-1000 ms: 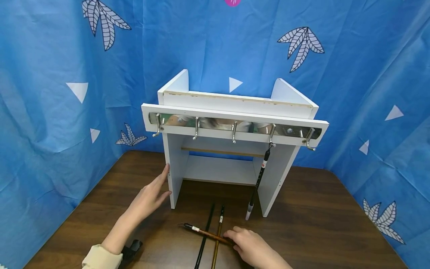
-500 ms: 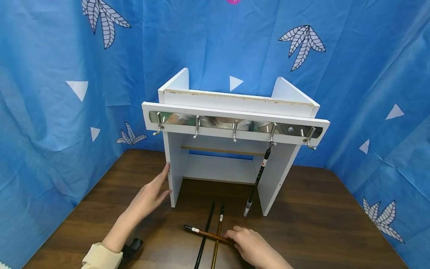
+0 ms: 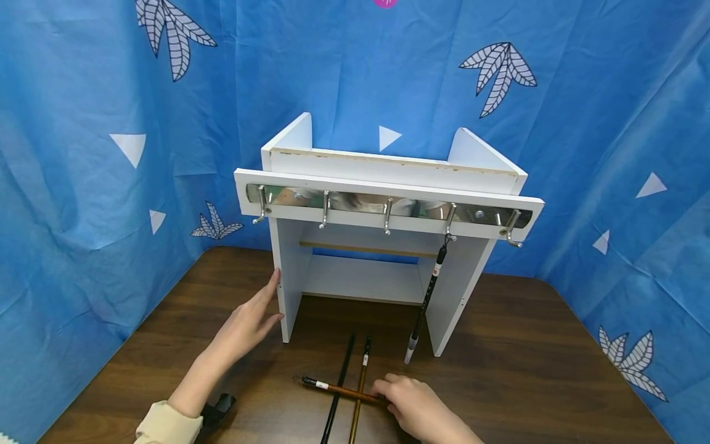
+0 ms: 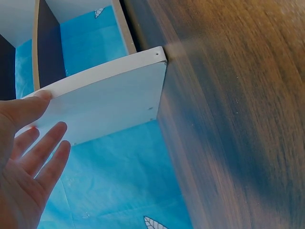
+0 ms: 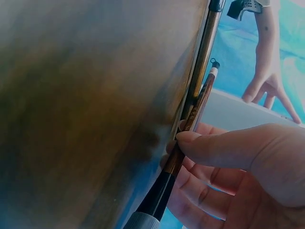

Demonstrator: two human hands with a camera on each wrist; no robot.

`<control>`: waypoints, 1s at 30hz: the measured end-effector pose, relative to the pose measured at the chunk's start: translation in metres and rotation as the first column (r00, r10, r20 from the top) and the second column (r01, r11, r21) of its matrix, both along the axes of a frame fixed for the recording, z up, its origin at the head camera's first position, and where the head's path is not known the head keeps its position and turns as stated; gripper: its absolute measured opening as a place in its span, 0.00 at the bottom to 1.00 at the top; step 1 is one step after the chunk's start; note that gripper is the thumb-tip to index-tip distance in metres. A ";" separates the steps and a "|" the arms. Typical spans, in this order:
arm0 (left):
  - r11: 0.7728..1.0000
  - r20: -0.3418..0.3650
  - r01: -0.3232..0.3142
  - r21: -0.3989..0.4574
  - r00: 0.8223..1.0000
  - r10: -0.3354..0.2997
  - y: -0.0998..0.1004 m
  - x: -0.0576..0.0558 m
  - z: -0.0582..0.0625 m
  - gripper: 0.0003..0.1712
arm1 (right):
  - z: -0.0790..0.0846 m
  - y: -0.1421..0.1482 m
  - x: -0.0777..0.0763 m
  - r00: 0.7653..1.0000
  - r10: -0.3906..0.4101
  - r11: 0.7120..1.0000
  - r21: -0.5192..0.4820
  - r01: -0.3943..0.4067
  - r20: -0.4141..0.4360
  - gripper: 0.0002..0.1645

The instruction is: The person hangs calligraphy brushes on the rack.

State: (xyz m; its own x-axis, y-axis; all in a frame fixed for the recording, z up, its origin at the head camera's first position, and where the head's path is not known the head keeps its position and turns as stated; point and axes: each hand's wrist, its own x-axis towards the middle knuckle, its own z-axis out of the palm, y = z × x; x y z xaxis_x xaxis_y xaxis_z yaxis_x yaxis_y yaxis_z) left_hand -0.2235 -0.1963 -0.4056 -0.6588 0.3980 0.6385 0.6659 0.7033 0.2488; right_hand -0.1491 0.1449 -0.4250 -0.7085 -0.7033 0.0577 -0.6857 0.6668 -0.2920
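Observation:
My right hand (image 3: 413,404) pinches a brown-handled calligraphy brush (image 3: 346,391) between thumb and fingers, low over the table. Its black end with a hanging loop points left; the right wrist view shows a black ferrule (image 5: 157,193) and a greyish cap (image 5: 143,221) at the other end. The brush crosses above a black brush (image 3: 335,404) and a golden-brown brush (image 3: 357,410) lying on the table. My left hand (image 3: 246,324), fingers extended, touches the left side panel (image 4: 109,102) of a white rack (image 3: 388,176), thumb on its front edge. Another black brush (image 3: 427,299) hangs by its loop from a hook (image 3: 450,221).
Several metal hooks line the rack's front board, among them a left hook (image 3: 262,205) and a right-end hook (image 3: 512,227). A blue patterned curtain (image 3: 355,74) surrounds the dark wooden table (image 3: 527,370). A black object (image 3: 217,410) sits by the left wrist.
The loop end of the brush in my right hand has dipped slightly toward me. The hanging brush has swung a little. My left hand has stayed on the panel.

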 end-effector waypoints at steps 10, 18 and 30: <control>1.000 -0.012 0.004 -0.001 1.000 -0.004 0.000 -0.001 0.000 0.60 | 0.001 0.001 0.000 1.000 0.008 1.000 -0.006 -0.008 -0.018 0.23; 1.000 -0.017 0.005 -0.001 1.000 -0.005 0.000 -0.001 0.001 0.60 | 0.002 0.002 0.000 1.000 0.002 1.000 -0.019 -0.003 -0.027 0.23; 1.000 -0.001 -0.004 -0.001 1.000 0.004 0.000 -0.001 0.000 0.61 | 0.006 0.001 0.000 0.998 0.018 0.999 -0.050 -0.021 -0.061 0.23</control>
